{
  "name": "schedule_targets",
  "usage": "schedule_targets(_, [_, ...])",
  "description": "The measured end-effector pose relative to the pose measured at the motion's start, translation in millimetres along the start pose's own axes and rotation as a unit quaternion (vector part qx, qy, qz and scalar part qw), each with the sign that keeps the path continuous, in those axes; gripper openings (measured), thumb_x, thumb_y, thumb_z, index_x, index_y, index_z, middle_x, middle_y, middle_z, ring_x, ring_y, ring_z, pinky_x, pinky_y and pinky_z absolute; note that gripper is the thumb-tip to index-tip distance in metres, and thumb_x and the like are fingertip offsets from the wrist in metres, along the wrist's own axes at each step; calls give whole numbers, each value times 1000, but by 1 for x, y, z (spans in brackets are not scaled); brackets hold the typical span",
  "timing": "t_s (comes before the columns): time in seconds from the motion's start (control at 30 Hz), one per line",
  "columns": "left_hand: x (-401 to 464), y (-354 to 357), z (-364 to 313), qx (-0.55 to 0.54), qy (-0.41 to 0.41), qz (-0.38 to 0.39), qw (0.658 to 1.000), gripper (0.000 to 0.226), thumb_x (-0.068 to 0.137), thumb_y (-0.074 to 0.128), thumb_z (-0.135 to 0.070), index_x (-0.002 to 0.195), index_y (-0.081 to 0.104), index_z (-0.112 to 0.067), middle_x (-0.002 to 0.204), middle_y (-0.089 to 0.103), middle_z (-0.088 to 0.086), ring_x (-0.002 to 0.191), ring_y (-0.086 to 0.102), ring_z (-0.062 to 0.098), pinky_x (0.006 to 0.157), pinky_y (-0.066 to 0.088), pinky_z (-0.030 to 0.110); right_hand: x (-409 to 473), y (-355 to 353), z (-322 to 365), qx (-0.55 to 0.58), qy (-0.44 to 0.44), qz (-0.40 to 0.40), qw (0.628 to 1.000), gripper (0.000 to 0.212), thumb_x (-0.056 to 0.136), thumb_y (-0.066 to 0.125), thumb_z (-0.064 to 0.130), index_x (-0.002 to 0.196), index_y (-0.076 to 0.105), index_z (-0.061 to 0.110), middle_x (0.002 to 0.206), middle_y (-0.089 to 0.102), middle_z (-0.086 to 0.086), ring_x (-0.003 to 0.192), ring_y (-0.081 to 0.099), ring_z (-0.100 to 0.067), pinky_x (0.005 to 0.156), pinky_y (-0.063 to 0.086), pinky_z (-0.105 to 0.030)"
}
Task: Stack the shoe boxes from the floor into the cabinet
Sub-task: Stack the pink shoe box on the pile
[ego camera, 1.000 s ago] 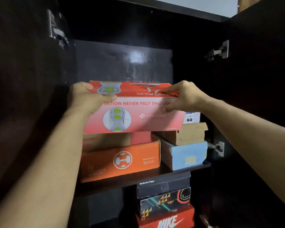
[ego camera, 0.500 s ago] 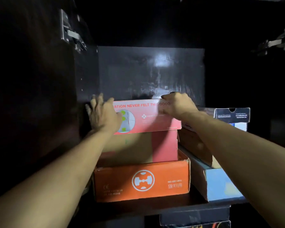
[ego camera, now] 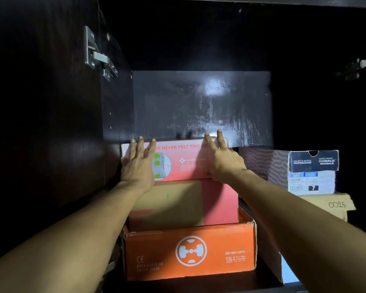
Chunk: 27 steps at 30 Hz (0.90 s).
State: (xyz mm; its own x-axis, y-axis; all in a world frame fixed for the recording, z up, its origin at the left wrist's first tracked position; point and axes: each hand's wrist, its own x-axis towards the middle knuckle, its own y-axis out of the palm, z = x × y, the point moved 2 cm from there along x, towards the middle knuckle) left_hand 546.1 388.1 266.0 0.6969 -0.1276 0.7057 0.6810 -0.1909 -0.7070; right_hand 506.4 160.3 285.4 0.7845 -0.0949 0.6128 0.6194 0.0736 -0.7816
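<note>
A red shoe box [ego camera: 184, 159] with white lettering lies on top of the left stack inside the dark cabinet [ego camera: 199, 102]. Under it are a brown and pink box [ego camera: 178, 204] and an orange box [ego camera: 188, 252]. My left hand [ego camera: 137, 163] rests flat against the red box's front face at its left end, fingers spread. My right hand [ego camera: 220, 159] presses flat against the same face at its right end, fingers apart. Neither hand grips the box.
To the right stands a second stack: a black and white Skechers box [ego camera: 311, 172] on a brown carton [ego camera: 334, 206] marked 0025, over a light blue box [ego camera: 287, 271]. The open left door [ego camera: 40, 123] with its hinge [ego camera: 97, 56] is close by. Room remains above both stacks.
The red box went from held in both hands to lying on the left stack, pushed deeper in. Both hands let go and now lie open against its front face.
</note>
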Motion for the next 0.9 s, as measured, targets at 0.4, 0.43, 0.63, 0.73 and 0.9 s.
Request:
schedule_targets(0.4, [-16,-35,-51,-33,36,-37,998,63,79,63,-19,138,41,-11,143,40,12,132,34,31,107,32,43,-29,-52,-20,-11,-24,63,998,85,79,65,18,150,20,26,154,31,-9,124,50,-33,97,46,-39])
schedule_targets(0.43, [-19,-37,-61,-59,56,-46,996,54,80,62,-18,131,48,-10,135,48,12,127,39,31,103,36,41,-40,-62,-24,-14,-22,57,998,75,77,66,21,144,33,25,141,48,-10,118,54,-33,93,49,-38])
schedule_targets(0.63, [-63,-43,-146,-222,156,188,944,37,73,76,-33,104,69,-14,106,66,6,98,62,27,80,50,31,-134,-125,-53,-49,43,112,992,42,79,72,31,120,64,21,109,69,0,105,61,-21,93,50,-33])
schedule_targets(0.73, [-104,-50,-192,-257,232,296,890,46,67,83,-37,105,70,-15,106,70,3,95,66,23,85,54,35,-194,-148,-79,-46,102,158,981,44,79,75,34,119,63,23,106,68,5,100,61,-12,90,51,-31])
schedule_targets(0.9, [-193,-66,-266,-247,319,427,809,56,79,75,-40,123,61,-8,118,66,15,99,66,28,87,56,38,-302,-176,-120,-56,177,206,961,42,79,75,28,119,65,18,107,68,5,82,68,-15,66,61,-34])
